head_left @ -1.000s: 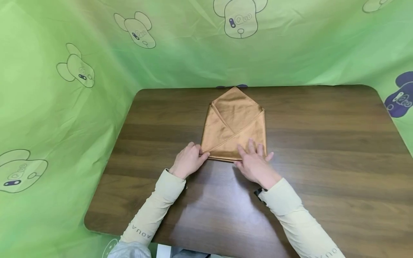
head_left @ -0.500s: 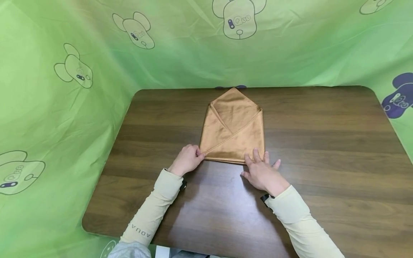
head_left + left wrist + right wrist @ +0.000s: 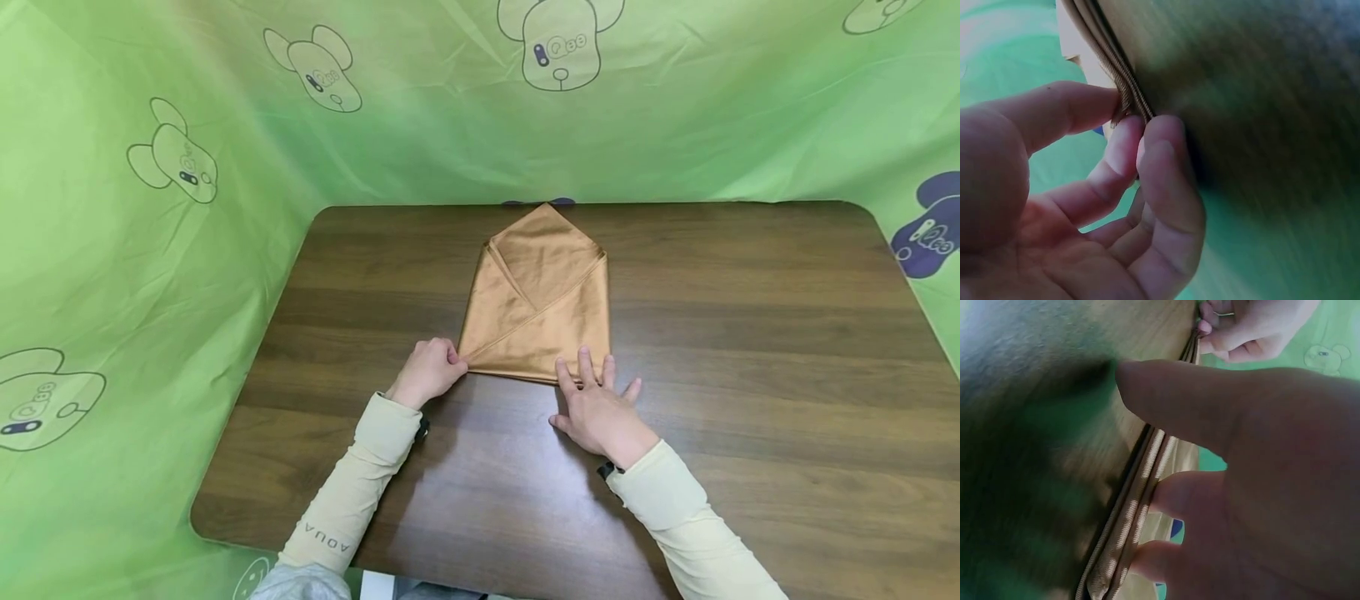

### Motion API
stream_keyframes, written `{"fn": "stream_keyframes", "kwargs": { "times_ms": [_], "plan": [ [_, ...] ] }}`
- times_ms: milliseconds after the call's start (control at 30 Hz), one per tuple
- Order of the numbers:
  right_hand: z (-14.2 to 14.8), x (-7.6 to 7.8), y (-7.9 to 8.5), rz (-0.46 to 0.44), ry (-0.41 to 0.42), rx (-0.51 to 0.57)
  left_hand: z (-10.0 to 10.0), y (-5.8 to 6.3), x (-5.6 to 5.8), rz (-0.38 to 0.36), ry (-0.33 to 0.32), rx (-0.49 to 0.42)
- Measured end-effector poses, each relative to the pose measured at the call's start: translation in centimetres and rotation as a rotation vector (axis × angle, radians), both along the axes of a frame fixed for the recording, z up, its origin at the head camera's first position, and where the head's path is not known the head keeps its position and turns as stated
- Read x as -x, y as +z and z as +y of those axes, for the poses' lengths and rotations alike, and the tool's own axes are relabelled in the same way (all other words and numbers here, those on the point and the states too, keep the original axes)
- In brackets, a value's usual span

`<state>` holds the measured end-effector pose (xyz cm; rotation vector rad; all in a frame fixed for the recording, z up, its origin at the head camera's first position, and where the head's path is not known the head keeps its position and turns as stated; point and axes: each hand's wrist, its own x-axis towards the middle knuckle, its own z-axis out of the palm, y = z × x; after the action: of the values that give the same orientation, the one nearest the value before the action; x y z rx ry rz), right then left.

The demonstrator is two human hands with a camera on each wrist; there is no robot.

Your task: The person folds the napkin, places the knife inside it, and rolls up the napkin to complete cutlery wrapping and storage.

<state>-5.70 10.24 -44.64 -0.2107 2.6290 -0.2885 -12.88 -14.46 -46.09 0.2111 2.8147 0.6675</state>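
Observation:
A shiny copper-brown cloth [image 3: 540, 308] lies folded in an envelope shape on the table, its pointed flap toward the back edge. At its near left corner my left hand [image 3: 429, 372] pinches the layers between thumb and fingers; the left wrist view shows the stacked cloth edges [image 3: 1116, 62] caught at the fingertips. My right hand [image 3: 603, 417] is spread over the near edge toward the right, fingertips resting on the cloth. In the right wrist view several folded layers [image 3: 1129, 531] run beneath the fingers, and the thumb [image 3: 1166, 387] extends past the edge over the table.
The dark wood-grain table [image 3: 750, 333] has rounded corners and extends well to both sides of the cloth. A green curtain [image 3: 420, 125] printed with cartoon animal heads stands behind it and along the left side.
My left hand has drawn the near left corner slightly left and toward me. My right hand slid right and nearer along the front edge, then back a little left. The cloth has shifted slightly left.

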Motion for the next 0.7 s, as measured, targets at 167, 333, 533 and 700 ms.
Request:
{"fn": "stream_keyframes", "kwargs": {
  "times_ms": [167, 333, 533, 700],
  "plan": [
    [0.1, -0.6, 0.1, 0.038, 0.023, -0.005, 0.0, 0.1, 0.2, -0.042, 0.011, 0.016],
    [0.2, -1.5, 0.7, 0.078, 0.069, -0.002, 0.0, 0.4, 0.4, -0.047, 0.005, 0.014],
    [0.1, -1.8, 0.8, 0.065, 0.082, -0.009, -0.3, 0.3, 0.5, -0.064, 0.001, -0.022],
    [0.0, -1.7, 0.4, 0.049, 0.070, -0.015, -0.4, 0.2, 0.5, -0.081, 0.002, -0.038]
  ]
}}
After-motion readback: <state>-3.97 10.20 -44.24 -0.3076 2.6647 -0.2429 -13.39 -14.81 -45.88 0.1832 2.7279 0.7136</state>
